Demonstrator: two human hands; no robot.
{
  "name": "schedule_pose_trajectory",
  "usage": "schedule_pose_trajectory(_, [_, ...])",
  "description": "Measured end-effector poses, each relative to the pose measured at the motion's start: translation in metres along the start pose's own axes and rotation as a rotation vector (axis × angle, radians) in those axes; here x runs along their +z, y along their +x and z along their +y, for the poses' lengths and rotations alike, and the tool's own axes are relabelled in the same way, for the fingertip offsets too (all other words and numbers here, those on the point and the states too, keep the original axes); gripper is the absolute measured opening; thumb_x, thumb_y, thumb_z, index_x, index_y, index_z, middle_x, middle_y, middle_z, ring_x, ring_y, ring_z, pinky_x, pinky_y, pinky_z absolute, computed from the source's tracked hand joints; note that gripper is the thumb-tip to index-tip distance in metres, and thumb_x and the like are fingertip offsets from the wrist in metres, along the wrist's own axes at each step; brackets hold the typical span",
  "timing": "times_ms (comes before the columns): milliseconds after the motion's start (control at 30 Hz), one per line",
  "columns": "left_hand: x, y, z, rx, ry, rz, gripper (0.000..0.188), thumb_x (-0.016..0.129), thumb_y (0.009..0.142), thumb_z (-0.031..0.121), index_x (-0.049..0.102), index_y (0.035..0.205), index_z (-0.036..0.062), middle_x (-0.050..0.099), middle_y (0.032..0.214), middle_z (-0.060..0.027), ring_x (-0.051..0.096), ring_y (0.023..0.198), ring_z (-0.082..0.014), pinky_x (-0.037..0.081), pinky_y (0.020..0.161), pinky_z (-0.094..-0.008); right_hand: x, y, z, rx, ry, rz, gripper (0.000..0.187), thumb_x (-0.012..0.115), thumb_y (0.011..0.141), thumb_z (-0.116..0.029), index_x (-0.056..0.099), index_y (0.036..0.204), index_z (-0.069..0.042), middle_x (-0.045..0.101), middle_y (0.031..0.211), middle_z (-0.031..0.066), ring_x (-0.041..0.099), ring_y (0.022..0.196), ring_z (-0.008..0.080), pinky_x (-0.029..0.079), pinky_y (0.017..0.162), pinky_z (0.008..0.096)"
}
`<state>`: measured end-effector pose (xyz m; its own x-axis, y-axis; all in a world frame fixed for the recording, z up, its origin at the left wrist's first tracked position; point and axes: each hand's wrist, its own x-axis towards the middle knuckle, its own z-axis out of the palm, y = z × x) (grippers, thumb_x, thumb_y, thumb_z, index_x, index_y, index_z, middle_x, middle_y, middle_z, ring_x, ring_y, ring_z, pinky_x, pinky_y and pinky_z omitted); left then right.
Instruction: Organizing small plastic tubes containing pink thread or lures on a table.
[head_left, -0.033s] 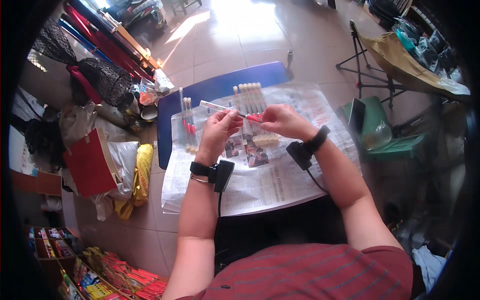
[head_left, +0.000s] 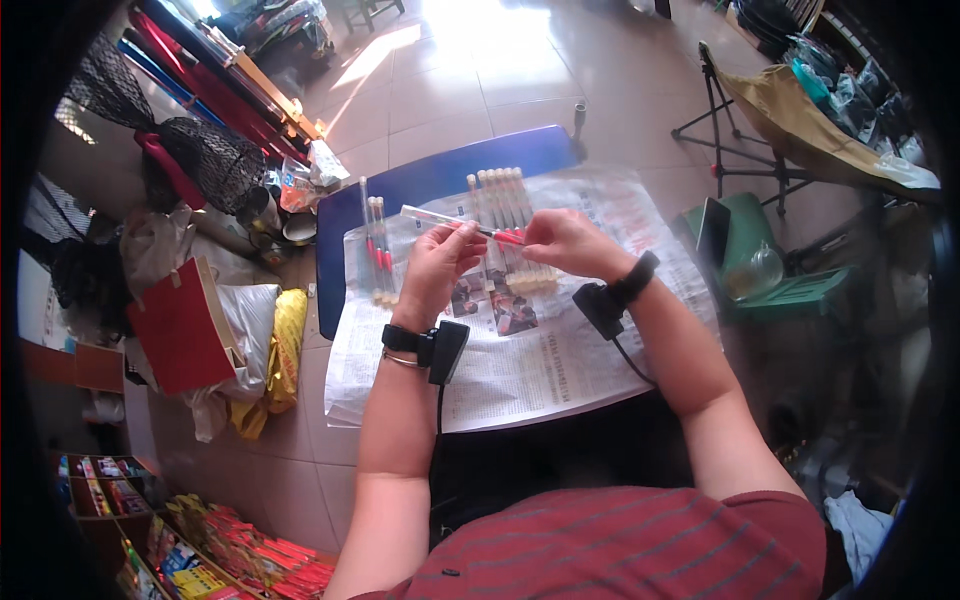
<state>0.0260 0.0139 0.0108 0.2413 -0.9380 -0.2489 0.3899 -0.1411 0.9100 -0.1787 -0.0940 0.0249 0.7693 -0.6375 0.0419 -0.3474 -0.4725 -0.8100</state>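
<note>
My left hand (head_left: pixel 436 268) pinches a clear tube (head_left: pixel 424 214), held slanted above the newspaper (head_left: pixel 450 385). From the tube's right end comes a slim fishing float (head_left: pixel 508 238) with a red body and a dark part. My right hand (head_left: pixel 572 244) is closed at the float's right end; its fingertips are partly hidden. Beyond the hands lies a row of several clear tubes (head_left: pixel 505 205) with pale, cork-like ends. To the left of my left hand, a smaller group of clear tubes (head_left: pixel 378 240) shows red floats inside.
Newspaper covers most of a blue table (head_left: pixel 490 152). A red board (head_left: pixel 182 325) and a yellow bag (head_left: pixel 287 345) stand left on the floor. At the right are a green plastic chair (head_left: pixel 790 290) and a tan folding seat (head_left: pixel 800 125). Cables hang from both wrist devices.
</note>
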Motion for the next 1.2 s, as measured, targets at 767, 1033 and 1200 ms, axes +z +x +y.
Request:
schedule_pose_trajectory(767, [0.0, 0.001, 0.0, -0.035, -0.141, -0.148, 0.016, 0.061, 0.093, 0.01, 0.064, 0.107, 0.005, 0.066, 0.098, -0.003, 0.064, 0.089, -0.0124, 0.052, 0.083, -0.0265, -0.011, -0.002, 0.001, -0.021, 0.116, 0.019, 0.026, 0.075, 0.079, -0.019, 0.066, 0.089, 0.002, 0.069, 0.081, 0.0142, 0.068, 0.077, 0.0205, 0.053, 0.071, 0.0316])
schedule_pose_trajectory(1033, [0.003, 0.004, 0.001, -0.009, -0.151, -0.1, 0.016, 0.06, 0.095, 0.014, 0.064, 0.107, 0.0043, 0.066, 0.095, -0.0032, 0.063, 0.087, -0.0119, 0.052, 0.08, -0.0258, -0.007, -0.002, -0.002, -0.007, 0.06, -0.05, 0.029, 0.075, 0.078, -0.022, 0.066, 0.09, 0.003, 0.069, 0.08, 0.0136, 0.068, 0.074, 0.0205, 0.054, 0.071, 0.0313])
schedule_pose_trajectory(1200, [0.003, 0.005, 0.002, -0.015, -0.139, -0.079, 0.014, 0.06, 0.095, 0.016, 0.062, 0.104, 0.0058, 0.066, 0.094, -0.0025, 0.064, 0.087, -0.0118, 0.051, 0.078, -0.0251, -0.003, -0.001, 0.0, -0.051, 0.149, -0.058, 0.028, 0.073, 0.08, -0.022, 0.067, 0.093, 0.002, 0.07, 0.082, 0.0142, 0.068, 0.075, 0.0202, 0.054, 0.072, 0.0312])
